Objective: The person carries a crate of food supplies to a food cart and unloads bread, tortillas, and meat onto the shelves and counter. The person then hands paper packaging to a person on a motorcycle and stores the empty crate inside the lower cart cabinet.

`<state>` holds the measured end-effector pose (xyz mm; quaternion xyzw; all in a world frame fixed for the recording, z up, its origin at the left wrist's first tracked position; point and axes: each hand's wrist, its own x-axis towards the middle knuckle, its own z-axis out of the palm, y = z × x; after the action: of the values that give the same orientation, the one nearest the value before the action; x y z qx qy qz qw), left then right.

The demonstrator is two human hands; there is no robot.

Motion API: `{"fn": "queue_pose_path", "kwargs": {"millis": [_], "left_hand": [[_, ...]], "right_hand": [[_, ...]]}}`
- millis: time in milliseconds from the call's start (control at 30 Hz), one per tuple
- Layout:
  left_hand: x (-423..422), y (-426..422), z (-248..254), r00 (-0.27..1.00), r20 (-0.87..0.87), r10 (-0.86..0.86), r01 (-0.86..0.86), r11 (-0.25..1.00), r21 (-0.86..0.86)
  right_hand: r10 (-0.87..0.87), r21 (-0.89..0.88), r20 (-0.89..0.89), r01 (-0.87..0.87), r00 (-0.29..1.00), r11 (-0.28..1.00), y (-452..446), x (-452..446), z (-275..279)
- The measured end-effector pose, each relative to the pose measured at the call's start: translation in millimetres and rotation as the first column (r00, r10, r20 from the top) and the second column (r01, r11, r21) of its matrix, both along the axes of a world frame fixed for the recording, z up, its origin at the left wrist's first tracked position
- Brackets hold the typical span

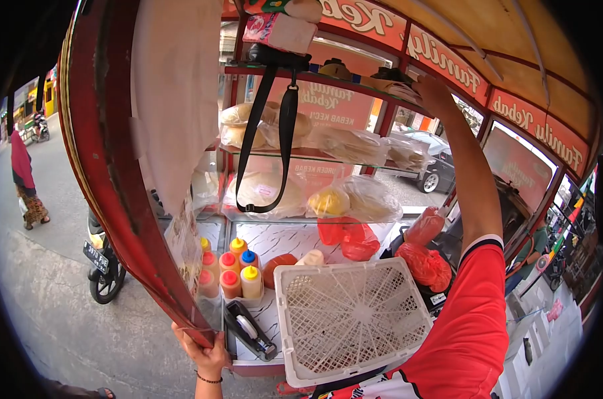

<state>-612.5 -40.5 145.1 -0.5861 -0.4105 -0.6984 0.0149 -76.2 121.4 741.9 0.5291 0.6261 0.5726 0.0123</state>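
My left hand (210,356), with a beaded bracelet at the wrist, is closed around the lower corner of the cart's red frame (132,223). My right arm, in a red sleeve, stretches up to the top shelf. There my right hand (436,96) is at a stack of thin, pale items (400,92); its fingertips are hidden, so its grip is unclear. Below, between my arms, a white perforated plastic basket (355,316) sits at the counter's front. Left of it are a black tape dispenser (248,329) and several sauce bottles (251,282).
Bagged buns (265,126) and bagged flatbreads (351,143) fill the glass shelves. A black strap (288,126) dangles from the top shelf. Red plastic bags (424,266) lie behind the basket. A motorcycle (105,266) and a walking person (25,176) are outside at left.
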Motion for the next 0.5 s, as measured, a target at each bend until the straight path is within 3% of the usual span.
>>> {"fn": "queue_pose_path", "kwargs": {"millis": [267,500], "left_hand": [[-0.1,-1.2,4.0,1.000,-0.008,0.010,-0.010,1.000,-0.006],[1.9,-7.8,4.1,1.000,0.006,0.023,-0.022,0.994,-0.109]], "right_hand": [[-0.050,0.117,-0.032,0.054,0.998,0.992,11.2,0.6,-4.2],[0.049,0.119,0.027,-0.052,0.998,0.992,16.2,12.6,-8.8]]}}
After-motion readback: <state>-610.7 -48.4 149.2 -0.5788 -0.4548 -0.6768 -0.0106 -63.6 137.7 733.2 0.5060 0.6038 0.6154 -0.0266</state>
